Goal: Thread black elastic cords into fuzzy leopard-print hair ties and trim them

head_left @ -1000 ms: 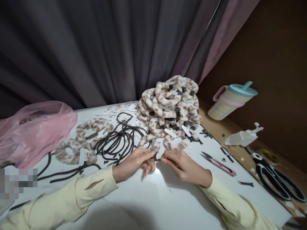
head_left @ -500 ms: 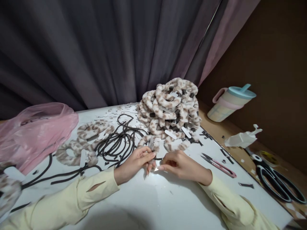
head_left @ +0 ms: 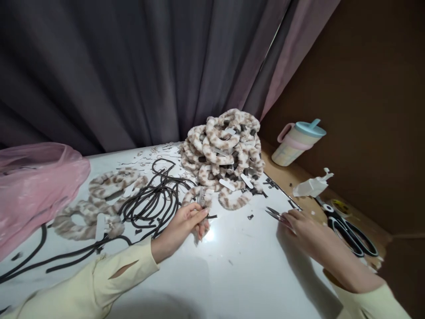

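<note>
My left hand point(head_left: 186, 223) is closed in a pinch near the table's middle. A short end of black cord point(head_left: 212, 217) sticks out from its fingertips. Just beyond those fingers lies a fluffy brown-and-white ring point(head_left: 190, 196), partly covered by the hand; whether it is joined to the cord I cannot tell. At the right, my right hand point(head_left: 303, 228) is closed over the handle of small thread snips point(head_left: 274, 213), whose pointed blades face away to the left. Black cord offcuts lie near the snips.
A tall pile of fluffy rings point(head_left: 229, 146) with white tags stands behind my hands. Coiled black cord point(head_left: 151, 201), more rings point(head_left: 78, 217) and a pink plastic bag point(head_left: 40, 186) are leftward. Big scissors point(head_left: 348, 235), a white bottle point(head_left: 310, 187) and a lidded cup point(head_left: 295, 144) stand rightward.
My right hand has left the cord beside my left hand, moved right and taken hold of the thread snips. My left hand keeps its pinch. The view has shifted slightly right.
</note>
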`<state>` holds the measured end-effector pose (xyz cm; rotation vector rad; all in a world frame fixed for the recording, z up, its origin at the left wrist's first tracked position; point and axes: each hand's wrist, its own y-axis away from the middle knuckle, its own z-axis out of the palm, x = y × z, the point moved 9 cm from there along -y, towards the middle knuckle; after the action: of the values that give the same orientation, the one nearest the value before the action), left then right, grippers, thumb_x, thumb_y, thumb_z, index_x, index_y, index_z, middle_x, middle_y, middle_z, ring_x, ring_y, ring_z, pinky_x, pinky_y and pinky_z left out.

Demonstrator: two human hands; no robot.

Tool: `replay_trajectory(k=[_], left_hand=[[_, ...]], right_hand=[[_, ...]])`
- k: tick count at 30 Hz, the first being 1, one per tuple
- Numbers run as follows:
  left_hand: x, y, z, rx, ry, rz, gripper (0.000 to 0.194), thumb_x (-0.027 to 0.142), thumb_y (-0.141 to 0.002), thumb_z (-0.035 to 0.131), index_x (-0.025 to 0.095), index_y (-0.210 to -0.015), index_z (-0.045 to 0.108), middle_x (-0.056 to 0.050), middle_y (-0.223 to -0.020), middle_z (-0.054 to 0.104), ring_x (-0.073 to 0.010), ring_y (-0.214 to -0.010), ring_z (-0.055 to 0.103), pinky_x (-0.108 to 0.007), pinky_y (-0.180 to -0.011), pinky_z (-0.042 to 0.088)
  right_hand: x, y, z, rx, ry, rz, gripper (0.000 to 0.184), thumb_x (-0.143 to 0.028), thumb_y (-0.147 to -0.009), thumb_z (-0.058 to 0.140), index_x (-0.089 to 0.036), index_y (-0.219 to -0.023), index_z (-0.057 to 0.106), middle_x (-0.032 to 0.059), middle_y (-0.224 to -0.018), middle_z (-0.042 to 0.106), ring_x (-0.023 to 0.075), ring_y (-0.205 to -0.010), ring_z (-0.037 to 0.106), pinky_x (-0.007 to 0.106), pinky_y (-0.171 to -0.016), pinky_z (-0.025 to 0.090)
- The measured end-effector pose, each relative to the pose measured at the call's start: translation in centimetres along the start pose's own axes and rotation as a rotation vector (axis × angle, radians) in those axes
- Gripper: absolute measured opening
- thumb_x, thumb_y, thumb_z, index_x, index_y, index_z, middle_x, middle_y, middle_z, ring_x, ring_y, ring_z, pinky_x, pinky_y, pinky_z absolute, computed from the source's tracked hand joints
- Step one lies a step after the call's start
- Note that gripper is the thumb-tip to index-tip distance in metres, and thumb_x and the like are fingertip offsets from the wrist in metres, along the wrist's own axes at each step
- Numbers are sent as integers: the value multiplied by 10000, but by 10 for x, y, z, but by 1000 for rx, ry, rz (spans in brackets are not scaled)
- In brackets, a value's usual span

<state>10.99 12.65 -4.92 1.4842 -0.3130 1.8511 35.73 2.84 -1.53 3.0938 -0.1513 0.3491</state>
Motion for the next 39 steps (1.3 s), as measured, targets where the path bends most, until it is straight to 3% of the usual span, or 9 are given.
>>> replay_trajectory(k=[4, 8, 10, 12, 16, 19, 26, 32, 39], left_hand=[[-1, 0, -3, 44, 10, 2, 340, 451, -760, 619, 145, -715, 476, -2, -609, 609, -75, -451, 526, -183, -431, 419], [0, 2, -4, 86, 11, 39, 333, 450, -782, 593, 149, -709, 472, -7, -611, 607, -85, -474, 538, -193, -454, 429], [0, 3, -4, 111, 8, 56, 332, 450, -784, 590, 152, -709, 464, -3, -611, 601, -84, -476, 534, -197, -465, 436], [-1, 4, -4, 131, 4, 77, 328, 449, -793, 578, 154, -714, 457, -1, -619, 596, -88, -492, 539, -200, -473, 443], [-1, 5, -7, 154, 18, 115, 304, 433, -816, 553, 157, -739, 452, 0, -650, 593, -90, -510, 544, -208, -482, 455], [-1, 4, -8, 147, 27, 133, 296, 424, -830, 538, 158, -739, 444, 5, -660, 588, -84, -501, 540, -210, -488, 455], [5, 5, -15, 221, -18, 164, 275, 405, -857, 496, 160, -745, 445, 21, -623, 564, -71, -468, 498, -194, -461, 415], [25, 14, -16, 277, -285, 322, 206, 359, -872, 484, 180, -779, 445, 36, -619, 546, -85, -530, 522, -197, -524, 427], [39, 24, -18, 348, -491, 442, 166, 321, -877, 476, 189, -782, 446, 31, -644, 562, -89, -575, 549, -179, -539, 427]], right_hand=[[-7, 0, -7, 144, 62, -25, 189, -92, -837, 377, -153, -770, 542, 123, -776, 590, 221, -680, 584, 290, -533, 410], [1, -2, -33, 234, -428, 52, 227, -267, -908, 321, -188, -805, 508, 81, -699, 601, 188, -582, 559, 293, -537, 419], [-15, -5, -39, 151, -836, 60, 291, -395, -923, 317, -199, -807, 499, 58, -683, 600, 168, -580, 553, 291, -572, 436], [-51, -9, -41, -15, -1174, 41, 361, -495, -903, 334, -196, -779, 494, 33, -636, 567, 158, -584, 540, 283, -582, 435], [-117, -15, -29, -286, -1501, 158, 440, -578, -867, 383, -182, -687, 449, -46, -537, 405, 83, -474, 360, 231, -488, 316], [-146, -18, -18, -413, -1549, 164, 470, -612, -791, 499, -174, -638, 427, -70, -496, 338, 62, -452, 290, 222, -449, 239], [-174, -14, -5, -571, -1880, 286, 445, -569, -726, 615, -178, -627, 427, -105, -436, 270, 30, -352, 210, 201, -360, 162], [-182, -15, -8, -563, -2001, 236, 425, -535, -762, 604, -164, -621, 452, -96, -416, 329, 25, -326, 247, 193, -357, 219], [-183, -18, -11, -513, -1890, 123, 426, -546, -834, 506, -135, -721, 524, -62, -399, 415, 50, -378, 310, 212, -427, 224]])
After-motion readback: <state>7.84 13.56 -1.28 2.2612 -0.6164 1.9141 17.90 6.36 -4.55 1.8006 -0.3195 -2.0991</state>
